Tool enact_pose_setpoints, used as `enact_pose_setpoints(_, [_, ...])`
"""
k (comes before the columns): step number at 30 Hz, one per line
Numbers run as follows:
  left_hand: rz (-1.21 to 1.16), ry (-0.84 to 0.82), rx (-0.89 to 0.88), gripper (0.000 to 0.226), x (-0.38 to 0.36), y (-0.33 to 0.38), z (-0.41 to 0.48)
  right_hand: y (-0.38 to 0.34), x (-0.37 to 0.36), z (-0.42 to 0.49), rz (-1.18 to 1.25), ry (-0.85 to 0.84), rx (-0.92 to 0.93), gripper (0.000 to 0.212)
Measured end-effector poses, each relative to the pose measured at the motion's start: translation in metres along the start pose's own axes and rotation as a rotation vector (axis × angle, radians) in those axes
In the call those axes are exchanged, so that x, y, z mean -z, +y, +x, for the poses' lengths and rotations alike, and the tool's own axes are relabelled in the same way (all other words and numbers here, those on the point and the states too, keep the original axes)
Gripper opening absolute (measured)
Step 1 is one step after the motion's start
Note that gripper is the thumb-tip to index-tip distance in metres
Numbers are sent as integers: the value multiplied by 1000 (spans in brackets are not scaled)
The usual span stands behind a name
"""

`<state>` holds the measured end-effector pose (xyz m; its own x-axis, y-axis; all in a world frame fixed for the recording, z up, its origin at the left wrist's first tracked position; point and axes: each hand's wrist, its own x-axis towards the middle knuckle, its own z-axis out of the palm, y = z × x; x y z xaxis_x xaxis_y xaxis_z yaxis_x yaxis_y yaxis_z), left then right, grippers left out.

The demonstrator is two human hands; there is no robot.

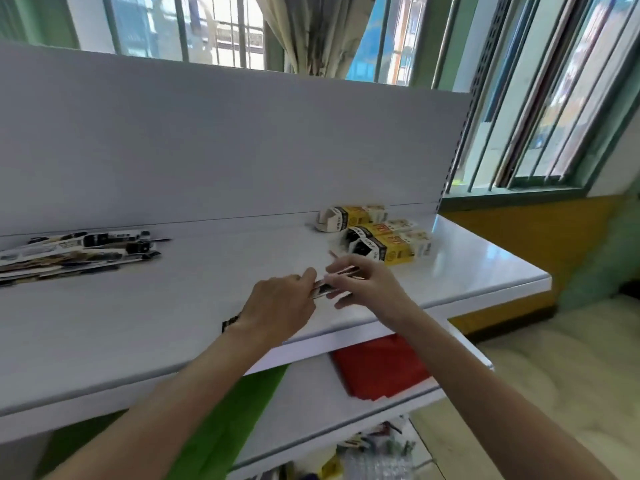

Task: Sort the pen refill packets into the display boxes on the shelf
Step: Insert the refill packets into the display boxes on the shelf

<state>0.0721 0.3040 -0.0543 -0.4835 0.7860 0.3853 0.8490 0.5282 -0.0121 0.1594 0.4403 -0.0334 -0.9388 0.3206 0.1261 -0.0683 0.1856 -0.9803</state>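
Note:
Both hands meet over the middle of the white shelf [173, 306]. My left hand [280, 303] grips a bunch of long pen refill packets [323, 288]; a dark end of the bunch shows below my wrist. My right hand [363, 284] pinches the top packet of that bunch at its right end. Three yellow-and-white display boxes [384, 244] stand at the shelf's back right, just beyond my right hand. A loose pile of refill packets [76, 252] lies on the shelf at far left.
The shelf's white back panel [225, 150] rises behind everything. A lower shelf carries a red sheet [381, 365] and a green one [221, 427]. Barred windows and a curtain stand behind and to the right. The shelf ends at the right, past the boxes.

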Motion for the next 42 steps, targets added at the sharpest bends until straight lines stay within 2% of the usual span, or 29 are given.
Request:
enact_pose_setpoints(4, [-148, -113, 6, 22, -6, 21, 13, 16, 31, 0, 126, 113, -72, 10])
enact_pose_setpoints(6, [-139, -130, 1, 20, -10, 27, 22, 23, 39, 5, 137, 158, -90, 12])
enact_pose_setpoints(9, [-47, -138, -29, 18, -16, 35, 41, 31, 41, 17, -27, 220, -51, 19])
enact_pose_setpoints(12, [-6, -158, -49, 22, -24, 37, 61, 31, 46, 33, -196, 185, -28, 32])
enact_pose_setpoints(15, [-57, -170, -12, 20, -31, 26, 79, 25, 63, 50, -323, 162, 2, 35])
enact_pose_setpoints(17, [-102, -158, 38, 21, -34, 16, 90, 23, 85, 63, -410, 232, 50, 36])
enact_pose_setpoints(21, [-255, -210, 199, 39, -44, 5, 106, 35, 141, 82, -542, 439, 72, 29])
enact_pose_setpoints(24, [-467, -311, 304, 30, -55, 1, 115, 53, 180, 90, -665, 521, 47, 26])
enact_pose_setpoints(26, [-421, -313, 292, 26, -60, -1, 119, 63, 202, 96, -739, 538, 87, 25])
enact_pose_setpoints(29, [-344, -251, 342, 30, -63, 0, 125, 74, 229, 113, -792, 470, 139, 25])
enact_pose_setpoints(32, [-405, -214, 443, 35, -64, 8, 130, 82, 241, 127, -814, 203, 149, 39])
enact_pose_setpoints(35, [-537, -200, 569, 38, -69, 11, 131, 92, 248, 135, -953, -13, 264, 56])
enact_pose_setpoints(39, [-582, -282, 667, 40, -67, 16, 130, 102, 253, 141, -904, -16, 360, 49])
enact_pose_setpoints(42, [-528, -314, 630, 29, -62, 23, 132, 108, 251, 142, -871, 1, 425, 45])
